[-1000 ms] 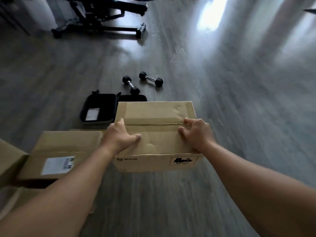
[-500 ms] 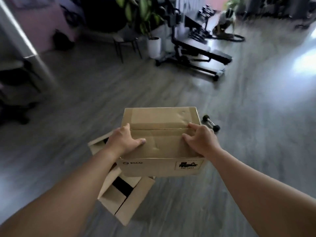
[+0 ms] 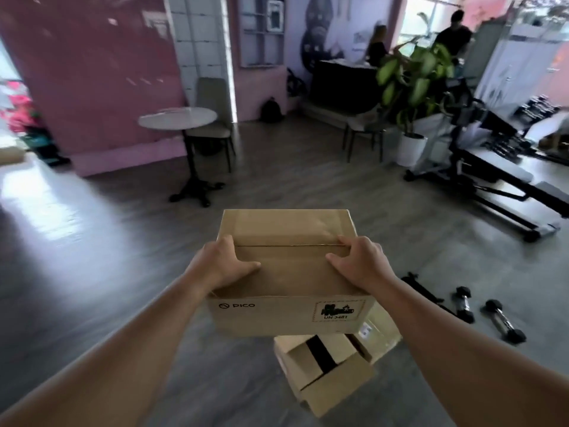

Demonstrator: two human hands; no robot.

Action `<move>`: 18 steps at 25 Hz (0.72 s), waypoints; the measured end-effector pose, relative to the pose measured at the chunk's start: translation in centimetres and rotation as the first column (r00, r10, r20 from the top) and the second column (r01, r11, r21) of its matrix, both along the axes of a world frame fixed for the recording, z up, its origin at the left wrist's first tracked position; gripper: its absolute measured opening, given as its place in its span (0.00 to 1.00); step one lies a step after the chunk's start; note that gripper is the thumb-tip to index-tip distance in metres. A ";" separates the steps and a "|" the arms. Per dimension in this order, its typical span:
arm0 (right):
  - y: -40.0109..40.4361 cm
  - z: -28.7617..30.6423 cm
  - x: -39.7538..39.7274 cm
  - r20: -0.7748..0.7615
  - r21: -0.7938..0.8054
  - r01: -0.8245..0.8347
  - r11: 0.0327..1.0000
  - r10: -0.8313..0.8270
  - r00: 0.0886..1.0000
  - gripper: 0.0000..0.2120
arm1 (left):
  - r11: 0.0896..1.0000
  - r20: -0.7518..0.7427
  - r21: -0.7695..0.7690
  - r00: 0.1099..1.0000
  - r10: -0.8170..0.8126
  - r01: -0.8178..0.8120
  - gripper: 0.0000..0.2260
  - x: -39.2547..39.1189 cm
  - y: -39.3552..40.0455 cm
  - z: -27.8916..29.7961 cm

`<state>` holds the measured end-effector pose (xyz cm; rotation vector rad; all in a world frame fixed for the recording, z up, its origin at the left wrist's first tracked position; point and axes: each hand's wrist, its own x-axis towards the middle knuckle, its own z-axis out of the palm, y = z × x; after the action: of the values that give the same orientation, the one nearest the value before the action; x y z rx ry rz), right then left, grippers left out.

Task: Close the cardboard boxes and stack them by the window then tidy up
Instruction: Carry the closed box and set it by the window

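Cardboard PICO box (image 3: 286, 272) is being carried, left hand (image 3: 220, 266) and right hand (image 3: 360, 266) grasping its sides; keeping thumbs pressing the flaps should hold it closed.

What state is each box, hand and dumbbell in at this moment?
PICO box: flaps closed, lifted off the floor, held by both hands.
Left hand: gripping the box's left edge.
Right hand: gripping the box's right edge.
Open box: on the floor, top flaps not shut, dark gap showing.
Labelled box: on the floor, partly hidden; closure unclear.
Dumbbells: lying on the floor, untouched.
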<state>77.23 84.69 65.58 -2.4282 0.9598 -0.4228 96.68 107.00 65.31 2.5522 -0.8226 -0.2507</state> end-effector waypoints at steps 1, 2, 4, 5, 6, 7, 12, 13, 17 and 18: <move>1.9 0.6 2.3 0.010 0.002 -0.038 0.999 0.038 0.999 0.28 | 1.000 -0.008 -0.010 1.000 0.029 -0.029 0.33 1.4 2.6 0.6; 3.5 1.0 4.5 0.018 0.007 -0.077 0.997 0.077 0.997 0.29 | 0.998 -0.011 -0.024 0.998 0.058 -0.059 0.33 2.6 4.9 1.0; 7.4 1.7 9.5 0.024 0.013 -0.163 0.986 0.163 0.986 0.30 | 0.991 0.002 -0.047 0.992 0.127 -0.127 0.35 5.5 10.1 1.8; 9.2 1.9 12.0 0.022 0.014 -0.203 0.979 0.203 0.979 0.30 | 0.986 0.004 -0.049 0.987 0.162 -0.161 0.35 7.0 12.5 1.9; 10.8 2.0 14.5 0.019 0.017 -0.246 0.969 0.246 0.969 0.31 | 0.979 0.002 -0.047 0.980 0.199 -0.198 0.36 8.5 14.7 2.0; 12.3 2.0 17.0 0.016 0.019 -0.287 0.958 0.287 0.958 0.31 | 0.970 -0.004 -0.044 0.971 0.239 -0.238 0.37 9.9 16.8 1.9; 18.2 0.8 29.6 0.028 0.054 -0.447 0.893 0.446 0.895 0.30 | 0.920 0.012 -0.014 0.920 0.391 -0.391 0.37 18.6 23.9 1.9; 19.1 0.5 32.4 0.034 0.059 -0.472 0.879 0.471 0.881 0.29 | 0.911 0.011 -0.008 0.911 0.413 -0.413 0.38 20.9 24.9 1.8; 21.6 0.1 45.3 0.023 0.067 -0.564 0.823 0.563 0.826 0.29 | 0.880 0.009 0.016 0.880 0.475 -0.475 0.28 30.7 27.9 2.7; 22.1 0.3 48.2 0.008 0.064 -0.581 0.811 0.582 0.813 0.28 | 0.872 0.017 0.020 0.872 0.490 -0.490 0.25 32.8 28.6 3.1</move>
<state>125.42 106.83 65.87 -2.5062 0.1825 -0.1479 129.50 135.63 68.37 2.6810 -0.1500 -0.0819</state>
